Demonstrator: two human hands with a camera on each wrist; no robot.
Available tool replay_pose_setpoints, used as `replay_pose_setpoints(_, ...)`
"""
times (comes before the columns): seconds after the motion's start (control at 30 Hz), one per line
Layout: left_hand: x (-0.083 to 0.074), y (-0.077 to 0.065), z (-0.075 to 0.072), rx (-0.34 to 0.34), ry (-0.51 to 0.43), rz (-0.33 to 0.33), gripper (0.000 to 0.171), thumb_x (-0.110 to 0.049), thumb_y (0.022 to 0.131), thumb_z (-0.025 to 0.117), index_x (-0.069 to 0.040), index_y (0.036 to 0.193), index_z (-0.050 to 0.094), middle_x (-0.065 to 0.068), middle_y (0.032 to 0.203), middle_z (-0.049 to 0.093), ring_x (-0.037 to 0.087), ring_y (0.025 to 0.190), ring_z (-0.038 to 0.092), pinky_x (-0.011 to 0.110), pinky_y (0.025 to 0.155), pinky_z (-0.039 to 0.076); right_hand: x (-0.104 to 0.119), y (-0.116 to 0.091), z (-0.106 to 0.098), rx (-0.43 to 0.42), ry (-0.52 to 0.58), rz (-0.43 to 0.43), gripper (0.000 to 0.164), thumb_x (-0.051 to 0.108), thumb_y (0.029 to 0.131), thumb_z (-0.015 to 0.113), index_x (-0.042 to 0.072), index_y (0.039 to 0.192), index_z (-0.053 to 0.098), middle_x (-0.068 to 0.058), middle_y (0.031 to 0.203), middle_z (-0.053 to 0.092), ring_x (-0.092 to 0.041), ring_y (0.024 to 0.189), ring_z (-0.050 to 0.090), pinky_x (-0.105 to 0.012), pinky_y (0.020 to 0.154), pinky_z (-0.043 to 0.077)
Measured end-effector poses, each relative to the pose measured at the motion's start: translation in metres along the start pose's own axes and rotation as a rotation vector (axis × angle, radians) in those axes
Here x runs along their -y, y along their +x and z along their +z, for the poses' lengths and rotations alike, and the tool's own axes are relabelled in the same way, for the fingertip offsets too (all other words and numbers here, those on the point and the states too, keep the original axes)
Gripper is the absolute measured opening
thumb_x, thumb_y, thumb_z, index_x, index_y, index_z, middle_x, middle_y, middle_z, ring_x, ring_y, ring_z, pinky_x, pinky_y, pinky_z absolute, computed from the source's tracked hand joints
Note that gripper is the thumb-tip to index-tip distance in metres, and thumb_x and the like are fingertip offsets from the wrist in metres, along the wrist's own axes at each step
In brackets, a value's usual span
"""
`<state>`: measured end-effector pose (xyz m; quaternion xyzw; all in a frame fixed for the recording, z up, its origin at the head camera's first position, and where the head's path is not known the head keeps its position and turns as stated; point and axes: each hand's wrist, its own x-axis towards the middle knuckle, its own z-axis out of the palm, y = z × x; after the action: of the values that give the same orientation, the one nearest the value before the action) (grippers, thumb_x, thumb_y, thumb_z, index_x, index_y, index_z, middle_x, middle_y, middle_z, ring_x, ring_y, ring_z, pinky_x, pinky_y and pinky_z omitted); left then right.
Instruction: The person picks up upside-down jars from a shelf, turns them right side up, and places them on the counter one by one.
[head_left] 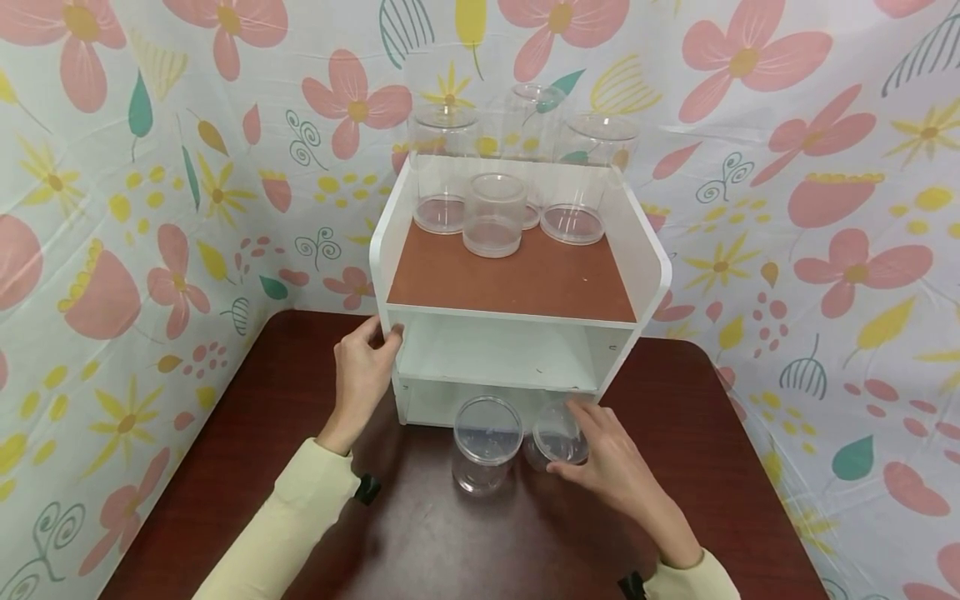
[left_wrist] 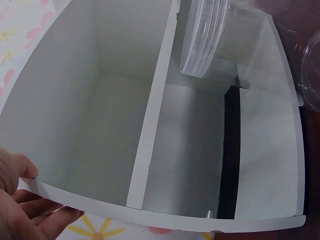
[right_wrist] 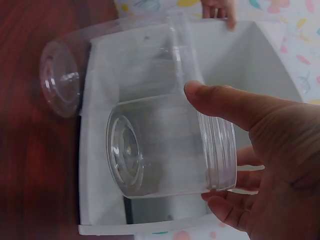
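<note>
My left hand (head_left: 363,362) grips the front edge of the white shelf unit's left side panel (left_wrist: 95,205), thumb on the inner face and fingers outside. With my right hand (head_left: 611,454) I hold a clear plastic jar (right_wrist: 160,150) around its ridged lid end, thumb on one side and fingers on the other. This jar is at the front right of the shelf's lowest compartment. Just left of it, a second clear jar (head_left: 486,450) with a lid stands upright on the dark table, in front of the shelf.
On the brown top board (head_left: 510,283) of the shelf stand several clear jars, the smallest jar (head_left: 495,217) foremost. Below are a middle compartment (head_left: 495,350) and a lower one. The dark red table (head_left: 675,417) meets a flower-printed cloth (head_left: 847,275) behind and at the sides.
</note>
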<state>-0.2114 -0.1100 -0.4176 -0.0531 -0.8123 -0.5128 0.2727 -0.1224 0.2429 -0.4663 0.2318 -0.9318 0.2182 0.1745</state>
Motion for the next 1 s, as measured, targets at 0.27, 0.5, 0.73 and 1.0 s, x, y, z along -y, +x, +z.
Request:
replay_pose_setpoints(0.27, -0.001, 0.000, 0.000, 0.001, 0.000, -0.005, 0.017, -0.016, 0.099, 0.069, -0.007, 0.111, 0.078, 0.007, 0.082, 0.075, 0.018, 0.060, 0.056, 0.025, 0.050, 0.038, -0.004, -0.005, 0.017, 0.040, -0.004, 0.028, 0.097, 0.029, 0.064, 0.100, -0.011, 0.140, 0.054, -0.027, 0.133, 0.060, -0.036, 0.111, 0.057, -0.052, 0.090, 0.052)
replay_pose_setpoints(0.5, 0.000, 0.000, 0.000, 0.001, 0.002, 0.003, 0.018, -0.016, 0.099, 0.069, -0.004, 0.110, 0.077, 0.008, 0.081, 0.074, 0.019, 0.058, 0.054, 0.026, 0.048, 0.037, -0.005, -0.011, 0.027, 0.075, 0.004, 0.050, 0.097, 0.031, 0.064, 0.100, -0.008, 0.140, 0.055, -0.023, 0.132, 0.061, -0.035, 0.110, 0.057, -0.049, 0.089, 0.053)
replay_pose_setpoints(0.73, 0.000, 0.000, 0.000, -0.007, 0.003, 0.004, 0.015, -0.016, 0.099, 0.070, -0.007, 0.107, 0.078, 0.007, 0.077, 0.072, 0.018, 0.056, 0.052, 0.026, 0.048, 0.036, -0.006, -0.015, 0.036, 0.094, 0.014, 0.072, 0.097, 0.030, 0.064, 0.100, -0.007, 0.142, 0.055, -0.022, 0.131, 0.062, -0.032, 0.109, 0.057, -0.048, 0.088, 0.053)
replay_pose_setpoints(1.0, 0.001, -0.002, 0.000, -0.005, 0.006, -0.003, 0.017, -0.018, 0.100, 0.069, -0.006, 0.108, 0.078, 0.006, 0.080, 0.073, 0.018, 0.059, 0.055, 0.027, 0.049, 0.039, -0.008, -0.018, 0.046, 0.090, 0.019, 0.075, 0.097, 0.028, 0.062, 0.100, -0.009, 0.140, 0.056, -0.022, 0.129, 0.062, -0.034, 0.110, 0.057, -0.048, 0.091, 0.053)
